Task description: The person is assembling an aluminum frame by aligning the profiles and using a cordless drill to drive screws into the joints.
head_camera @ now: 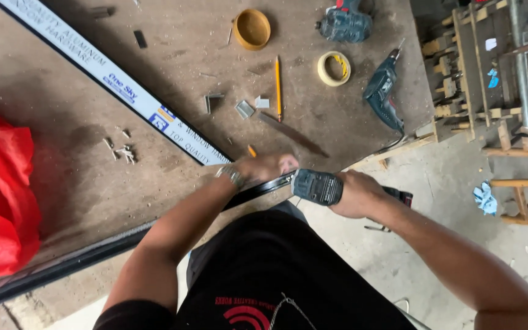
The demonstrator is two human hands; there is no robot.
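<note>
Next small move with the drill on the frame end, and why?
Probably keep the left hand pressing the black frame bar flat on the workbench and feed the drill straight in. The right hand already holds the drill level, nose at the bar's end by the bench edge. The bit's contact is hidden, so go gently.

black shirt [276,269], red chest emblem | bare forearms | metal wristwatch [232,176], left wrist
</note>
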